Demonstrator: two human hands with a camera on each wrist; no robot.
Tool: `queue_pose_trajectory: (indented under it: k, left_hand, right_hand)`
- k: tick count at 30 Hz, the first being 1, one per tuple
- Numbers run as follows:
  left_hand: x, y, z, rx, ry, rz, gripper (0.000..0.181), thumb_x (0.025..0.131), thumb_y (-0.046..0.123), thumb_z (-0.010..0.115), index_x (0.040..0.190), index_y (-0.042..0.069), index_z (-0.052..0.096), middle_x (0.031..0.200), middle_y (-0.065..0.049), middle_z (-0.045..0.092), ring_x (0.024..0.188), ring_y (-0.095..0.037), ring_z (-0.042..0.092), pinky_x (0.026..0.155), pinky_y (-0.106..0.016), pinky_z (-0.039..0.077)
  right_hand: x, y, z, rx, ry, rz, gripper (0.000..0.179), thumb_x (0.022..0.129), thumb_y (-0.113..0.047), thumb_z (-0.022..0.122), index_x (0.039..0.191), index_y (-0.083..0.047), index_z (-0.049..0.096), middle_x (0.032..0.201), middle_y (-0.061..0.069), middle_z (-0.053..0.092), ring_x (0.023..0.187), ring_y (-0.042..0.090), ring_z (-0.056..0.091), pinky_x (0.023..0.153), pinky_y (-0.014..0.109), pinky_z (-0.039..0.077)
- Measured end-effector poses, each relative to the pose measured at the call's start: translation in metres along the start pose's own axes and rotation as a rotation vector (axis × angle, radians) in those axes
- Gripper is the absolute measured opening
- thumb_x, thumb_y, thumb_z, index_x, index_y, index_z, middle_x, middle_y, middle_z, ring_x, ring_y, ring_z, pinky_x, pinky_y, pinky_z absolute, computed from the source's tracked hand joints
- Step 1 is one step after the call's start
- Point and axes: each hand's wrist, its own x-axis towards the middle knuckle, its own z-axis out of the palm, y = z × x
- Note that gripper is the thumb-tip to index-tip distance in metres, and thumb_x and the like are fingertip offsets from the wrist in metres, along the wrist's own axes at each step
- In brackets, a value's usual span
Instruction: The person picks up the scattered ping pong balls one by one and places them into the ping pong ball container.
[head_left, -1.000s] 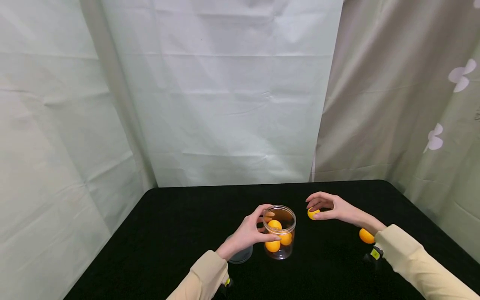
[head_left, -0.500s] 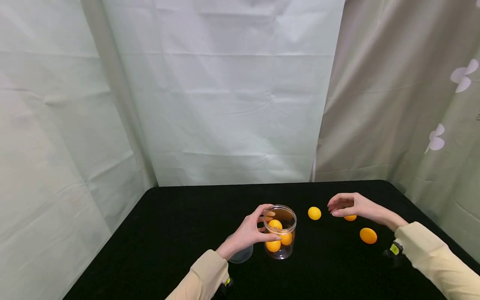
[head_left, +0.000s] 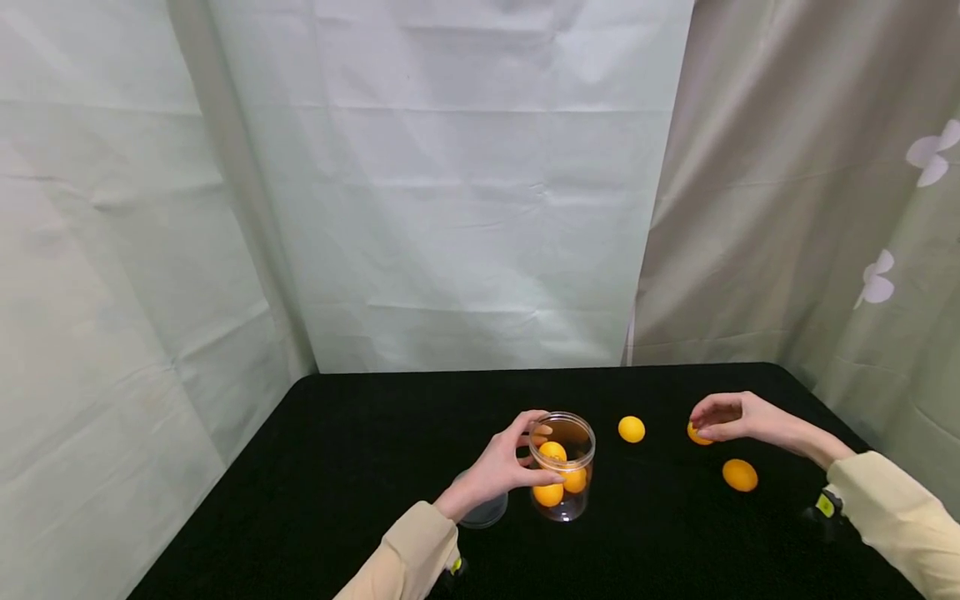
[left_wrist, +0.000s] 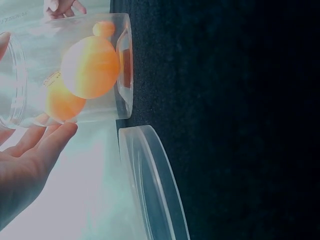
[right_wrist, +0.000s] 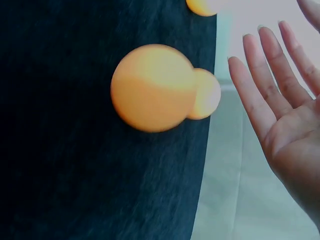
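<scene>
A clear plastic jar (head_left: pixel 576 502) stands upright and lidless on the black table, with orange ping-pong balls (left_wrist: pixel 91 67) inside. My left hand (head_left: pixel 501 463) grips it from the left, thumb and fingers around its upper part. My right hand (head_left: pixel 738 419) is at the right, lowered over a ping-pong ball (head_left: pixel 694 435) that it partly hides in the head view. In the right wrist view, the fingers (right_wrist: pixel 270 87) are spread and hold nothing. Two other orange balls lie nearby: one on the left (head_left: pixel 632 429), one nearer the front (head_left: pixel 740 475).
A round clear lid (left_wrist: pixel 152 175) lies on the table beside the jar, partly under my left wrist in the head view. The black table (head_left: pixel 390 433) has its far edge before pale hanging curtains (head_left: pixel 465 208).
My right hand has moved right, from the left loose ball to the one further right. That left ball stays on the table, now uncovered. The left hand and jar hold still.
</scene>
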Motion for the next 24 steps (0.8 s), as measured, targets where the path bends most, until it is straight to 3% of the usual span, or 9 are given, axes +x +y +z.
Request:
queue_pose_trajectory:
  k: [16, 24]
  left_hand:
    - [-0.001, -0.002, 0.000, -0.022, -0.011, -0.001, 0.066, 0.077, 0.021, 0.071, 0.132, 0.023, 0.033, 0.122, -0.007, 0.042, 0.108, -0.023, 0.047, 0.081, -0.031, 0.045]
    - [0.000, 0.003, 0.000, -0.023, -0.009, -0.009, 0.067, 0.077, 0.021, 0.071, 0.132, 0.023, 0.033, 0.122, -0.008, 0.042, 0.109, -0.023, 0.047, 0.082, -0.032, 0.045]
  right_hand:
    - [-0.030, 0.023, -0.017, 0.010, -0.025, 0.083, 0.032, 0.089, -0.010, 0.053, 0.115, 0.008, 0.048, 0.110, 0.024, 0.051, 0.093, 0.022, 0.056, 0.074, 0.035, 0.048]
    - [-0.038, 0.035, -0.019, 0.081, -0.108, 0.031, 0.033, 0.090, -0.003, 0.049, 0.118, 0.012, 0.043, 0.114, 0.031, 0.047, 0.099, 0.022, 0.053, 0.077, 0.033, 0.047]
